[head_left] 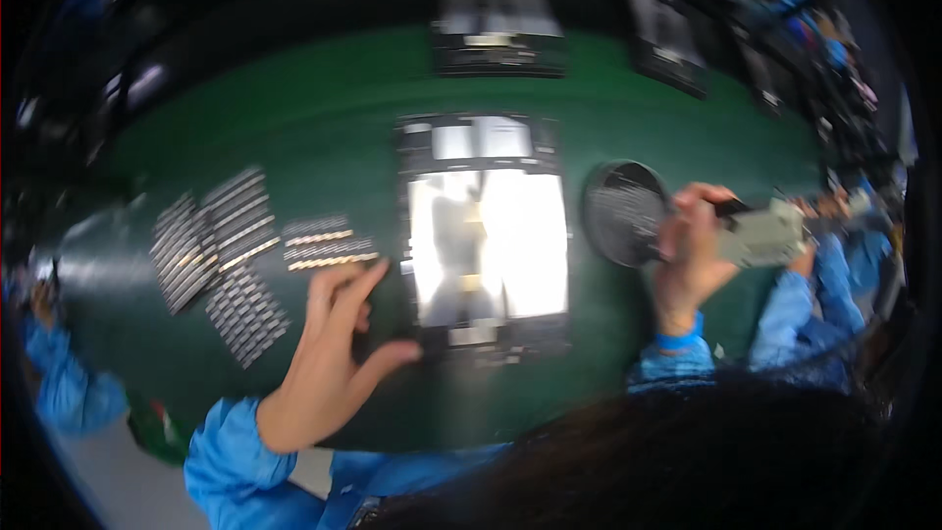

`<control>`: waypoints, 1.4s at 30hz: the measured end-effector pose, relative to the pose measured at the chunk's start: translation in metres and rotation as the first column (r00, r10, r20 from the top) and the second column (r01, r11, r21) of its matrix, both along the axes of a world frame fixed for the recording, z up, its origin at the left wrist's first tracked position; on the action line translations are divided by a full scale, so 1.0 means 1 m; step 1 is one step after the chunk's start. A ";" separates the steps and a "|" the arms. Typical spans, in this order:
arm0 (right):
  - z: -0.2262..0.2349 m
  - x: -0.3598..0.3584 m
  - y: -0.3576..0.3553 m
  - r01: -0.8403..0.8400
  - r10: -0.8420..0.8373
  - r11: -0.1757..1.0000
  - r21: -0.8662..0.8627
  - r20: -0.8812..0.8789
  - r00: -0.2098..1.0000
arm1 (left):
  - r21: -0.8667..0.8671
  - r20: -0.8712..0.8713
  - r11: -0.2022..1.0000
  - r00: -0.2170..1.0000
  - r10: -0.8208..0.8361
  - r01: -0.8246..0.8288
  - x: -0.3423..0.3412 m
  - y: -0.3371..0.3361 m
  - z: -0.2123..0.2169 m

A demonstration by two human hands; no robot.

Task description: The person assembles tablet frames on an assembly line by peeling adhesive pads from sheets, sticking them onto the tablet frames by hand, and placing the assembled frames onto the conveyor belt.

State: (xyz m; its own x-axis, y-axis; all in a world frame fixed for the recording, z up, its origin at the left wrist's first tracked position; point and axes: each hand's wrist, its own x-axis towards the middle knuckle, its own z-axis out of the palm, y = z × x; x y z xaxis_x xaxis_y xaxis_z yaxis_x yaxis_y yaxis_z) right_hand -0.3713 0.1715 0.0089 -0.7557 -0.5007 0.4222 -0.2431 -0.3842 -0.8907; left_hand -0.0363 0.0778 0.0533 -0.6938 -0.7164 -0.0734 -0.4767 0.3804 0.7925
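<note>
In front of me on a green mat lies a flat, opened tablet-like device [488, 236], black-framed, with two silvery panels glaring in the light. My left hand [329, 353] is at its lower left edge, thumb and fingers apart, holding nothing; its fingertips are near a small sheet of striped parts [329, 242]. My right hand [692, 255] is to the right, beside a round black dish [625, 214]. Its fingers are curled together, but blur hides what they grip. A pale grey-green boxy thing [760, 236] adjoins that hand; I cannot tell whether it is held.
Further left lie more sheets of small parts [238, 216] in rows. Similar opened devices [498, 15] stand at the far side, another [665, 34] at far right. A co-worker's blue sleeve [810, 285] shows at right and another person's sleeve [74, 373] at left.
</note>
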 end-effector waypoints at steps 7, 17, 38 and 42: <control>0.006 -0.015 0.012 -0.024 0.024 1.000 -0.004 -0.046 0.999 | -0.439 0.174 0.898 0.983 0.066 0.018 0.016 -0.077 -0.002; 0.064 0.044 -0.003 -0.207 0.243 0.923 -0.323 0.076 0.967 | -0.134 0.016 0.991 0.999 0.034 -0.032 0.009 -0.096 -0.007; 0.059 0.137 -0.034 -0.445 0.466 0.877 -0.178 0.095 0.880 | 0.232 -0.264 0.969 0.964 -0.018 0.082 -0.012 -0.028 -0.007; 0.061 0.141 -0.034 -0.438 0.463 0.881 -0.179 0.142 0.875 | 0.163 -0.237 0.980 0.969 -0.072 0.113 -0.010 -0.025 -0.008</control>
State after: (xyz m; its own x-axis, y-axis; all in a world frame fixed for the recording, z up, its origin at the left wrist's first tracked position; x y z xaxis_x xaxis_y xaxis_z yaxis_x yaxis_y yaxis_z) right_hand -0.2304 0.1371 0.0700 -0.5297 -0.7514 0.3934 0.1407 -0.5352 -0.8329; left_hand -0.0464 0.0526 0.0451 -0.7691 -0.6387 -0.0230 -0.2444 0.2607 0.9340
